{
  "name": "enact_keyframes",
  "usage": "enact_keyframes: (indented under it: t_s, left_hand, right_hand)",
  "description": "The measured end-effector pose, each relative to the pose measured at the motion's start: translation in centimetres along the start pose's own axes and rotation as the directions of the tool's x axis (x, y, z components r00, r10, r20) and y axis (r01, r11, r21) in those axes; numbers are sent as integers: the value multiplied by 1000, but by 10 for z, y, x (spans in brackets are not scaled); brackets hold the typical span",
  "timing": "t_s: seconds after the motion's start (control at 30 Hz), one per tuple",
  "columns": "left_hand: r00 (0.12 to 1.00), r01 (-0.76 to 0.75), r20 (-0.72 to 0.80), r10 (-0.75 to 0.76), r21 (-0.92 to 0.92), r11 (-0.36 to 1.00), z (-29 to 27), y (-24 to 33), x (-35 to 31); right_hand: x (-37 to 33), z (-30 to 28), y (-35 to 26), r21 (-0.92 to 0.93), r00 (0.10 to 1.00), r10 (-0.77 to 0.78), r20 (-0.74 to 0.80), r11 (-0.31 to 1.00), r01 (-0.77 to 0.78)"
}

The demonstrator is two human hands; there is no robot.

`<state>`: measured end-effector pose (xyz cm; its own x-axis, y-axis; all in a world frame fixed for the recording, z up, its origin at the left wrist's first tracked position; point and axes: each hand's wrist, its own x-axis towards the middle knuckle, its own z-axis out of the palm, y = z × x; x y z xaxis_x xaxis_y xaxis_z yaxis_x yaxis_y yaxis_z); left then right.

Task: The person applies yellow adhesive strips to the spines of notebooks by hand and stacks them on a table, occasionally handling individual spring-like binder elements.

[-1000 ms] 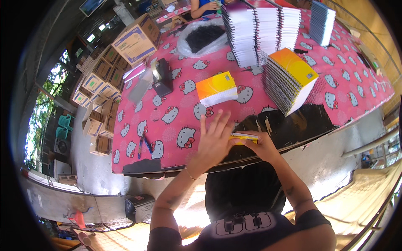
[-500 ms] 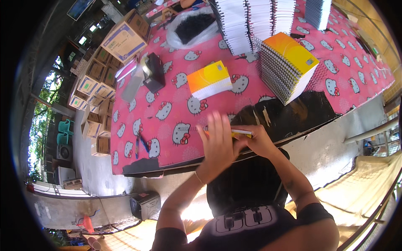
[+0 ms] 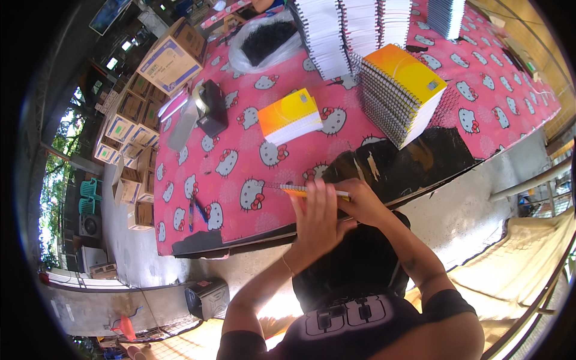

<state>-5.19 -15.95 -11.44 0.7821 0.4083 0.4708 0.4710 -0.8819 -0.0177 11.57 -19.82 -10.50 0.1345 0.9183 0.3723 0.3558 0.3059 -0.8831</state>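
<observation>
A thin yellow-orange notebook [image 3: 295, 191] is held nearly edge-on above the table's near edge. A faint spiral coil [image 3: 270, 185] seems to stick out past its left end. My right hand [image 3: 363, 203] grips the notebook's right end, its fingers curled round it. My left hand [image 3: 318, 219] lies against the notebook with fingers stretched upward over its edge and the thumb pointing right. Much of the notebook is hidden behind that hand. Beyond, a small stack of yellow-orange booklets [image 3: 290, 115] without visible coils rests on the table.
A tall stack of coil-bound yellow notebooks [image 3: 403, 75] stands to the right, white spiral-bound stacks [image 3: 324, 39] behind it. A tape dispenser [image 3: 211, 108], a bag of black coils [image 3: 266, 43] and pens [image 3: 197, 210] lie left on the pink tablecloth [image 3: 231, 189]. Cardboard boxes [image 3: 171, 57] stand beyond.
My left hand has shifted down the notebook, so more of its coiled left end shows. The right hand keeps its grip. The whole view has swung slightly, moving the table leftward.
</observation>
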Motion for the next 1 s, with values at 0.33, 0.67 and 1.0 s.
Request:
enact_keyframes:
  t_s: [0.33,0.67,1.0]
  left_hand:
    - [996,12,84,-4,-94,996,-11,-8,20]
    - [992,-52,-127,8,-343,938,-40,-33,56]
    - [994,-53,-113,10,-387,921,-34,-31,55]
  right_hand:
    - [-4,4,8,-43,998,48,38,998,-46]
    - [3,-13,-17,-120,976,174,129,980,-159]
    - [1,-53,-32,-173,988,130,81,978,-115]
